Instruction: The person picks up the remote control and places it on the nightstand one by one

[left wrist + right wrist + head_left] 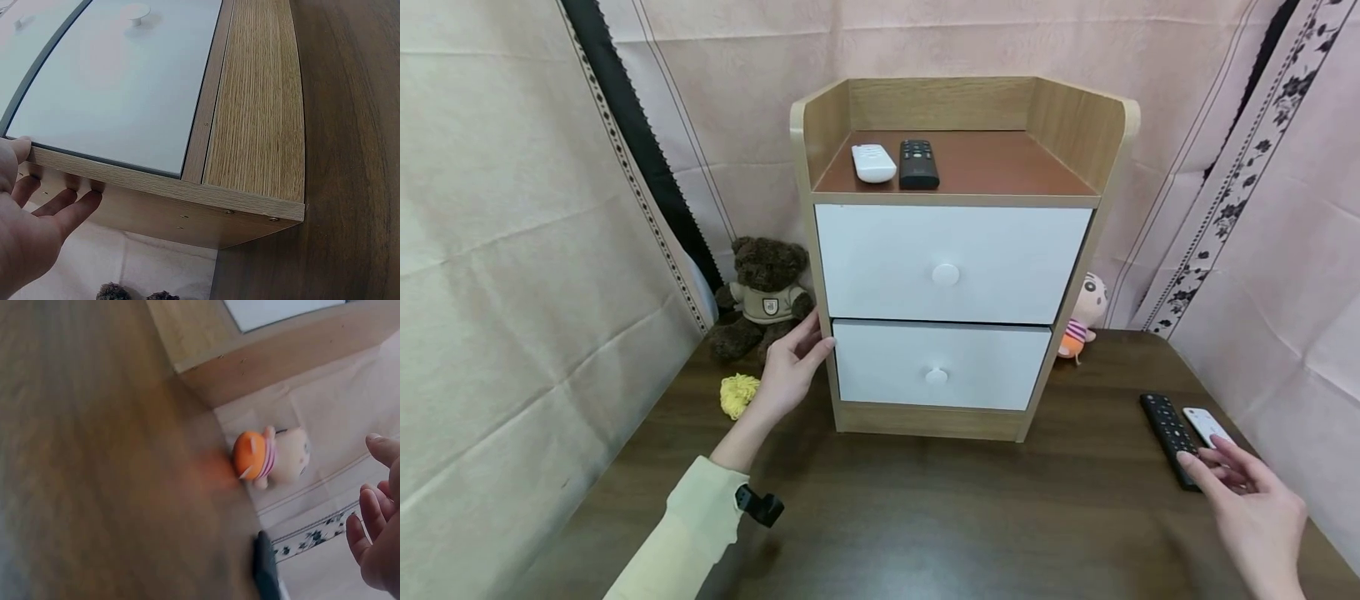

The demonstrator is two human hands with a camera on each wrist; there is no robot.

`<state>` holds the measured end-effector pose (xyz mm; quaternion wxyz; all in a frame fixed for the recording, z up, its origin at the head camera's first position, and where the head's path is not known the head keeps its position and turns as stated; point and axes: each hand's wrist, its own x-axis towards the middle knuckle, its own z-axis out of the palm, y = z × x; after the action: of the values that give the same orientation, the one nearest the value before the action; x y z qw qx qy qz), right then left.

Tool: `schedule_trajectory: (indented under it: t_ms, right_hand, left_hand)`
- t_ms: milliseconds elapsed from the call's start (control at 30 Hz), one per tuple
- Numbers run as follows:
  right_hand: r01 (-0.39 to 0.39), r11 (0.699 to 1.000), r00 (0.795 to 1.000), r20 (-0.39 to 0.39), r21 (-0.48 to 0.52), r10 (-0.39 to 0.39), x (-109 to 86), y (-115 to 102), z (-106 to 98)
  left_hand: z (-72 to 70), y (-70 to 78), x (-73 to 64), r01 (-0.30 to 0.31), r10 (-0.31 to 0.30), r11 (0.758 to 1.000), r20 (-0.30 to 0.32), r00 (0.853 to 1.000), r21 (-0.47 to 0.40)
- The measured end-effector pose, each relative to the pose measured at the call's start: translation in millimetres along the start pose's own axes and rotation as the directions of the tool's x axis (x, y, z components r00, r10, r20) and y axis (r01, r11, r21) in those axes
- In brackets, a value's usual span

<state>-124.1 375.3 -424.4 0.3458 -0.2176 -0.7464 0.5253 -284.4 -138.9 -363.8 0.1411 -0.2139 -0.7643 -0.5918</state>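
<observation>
My left hand [792, 367] is at the left side of a small wood-grain cabinet [928, 421] with two white drawers. In the left wrist view its thumb lies by the front edge and its fingertips [94, 197] touch the side panel, fingers fairly straight. My right hand [1251, 500] hovers at the near end of a black remote control [1167, 433] and a white remote control [1206, 423] lying on the table. Its fingers are loosely bent with nothing between them; in the right wrist view they are apart from the blurred black remote [265, 565].
Another white remote [873, 163] and black remote [917, 164] lie on the cabinet's top. A brown teddy bear [767, 292] and a yellow crumpled ball [738, 395] are to its left. A small doll [1084, 312] sits at its right. Fabric curtains [535, 250] surround the table [917, 517].
</observation>
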Motion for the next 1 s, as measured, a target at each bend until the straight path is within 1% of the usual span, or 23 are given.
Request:
schedule_trajectory:
  t_ms: [100,200,333,433,600,867,1000]
  right_hand:
    - [-0.023,1.0,1.0,-0.001,-0.011,0.023,1.5,11,-2]
    - [-0.03,0.999,1.0,0.002,-0.032,0.03,3.5,20,-5]
    - [-0.039,0.994,0.999,0.012,-0.107,0.041,6.8,31,-9]
    - [-0.047,0.979,0.998,0.03,-0.198,0.054,9.9,37,-13]
    - [-0.051,0.942,0.995,0.067,-0.332,0.077,15.3,47,-19]
    - [-0.035,0.914,0.988,0.123,-0.404,0.092,24.7,61,-23]
    - [-0.022,0.893,0.983,0.153,-0.45,0.101,28.1,67,-24]
  left_hand:
    - [0.5,-0.8,0.1,0.002,-0.002,1.0,-0.002,1.0,0.002]
    - [0.7,-1.7,0.1,0.005,-0.005,1.0,-0.004,1.0,0.008]
    - [0.4,-1.6,-0.2,0.005,-0.004,1.0,-0.009,1.0,0.014]
    - [0.2,-1.5,-0.2,0.003,-0.003,1.0,-0.009,1.0,0.016]
    - [-0.3,-1.2,-0.7,0.007,-0.007,1.0,-0.01,1.0,0.015]
    - [-0.5,-1.2,-0.2,0.005,-0.005,1.0,-0.007,1.0,-0.003]
    - [-0.4,-1.9,0.0,0.002,-0.002,1.0,-0.006,1.0,-0.006]
